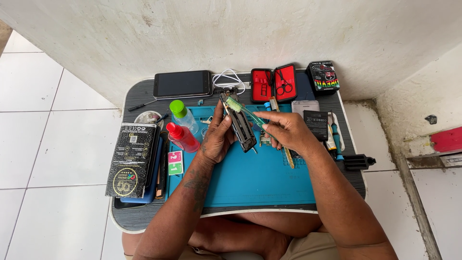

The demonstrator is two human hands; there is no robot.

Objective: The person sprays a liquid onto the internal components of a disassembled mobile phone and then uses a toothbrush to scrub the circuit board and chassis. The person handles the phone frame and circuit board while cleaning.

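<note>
I am holding an opened phone frame (pixel 242 126) in my left hand (pixel 217 137), its dark, narrow body tilted with the bare inner side facing up and toward my right. My left fingers are curling around its far edge, thumb pressing the near one, above the blue work mat (pixel 250 178). My right hand (pixel 288 130) is pinching a green toothbrush (pixel 245 111) by its handle, fingers closed on it, and its pale bristled head is resting against the upper end of the frame, just beyond my left fingertips.
</note>
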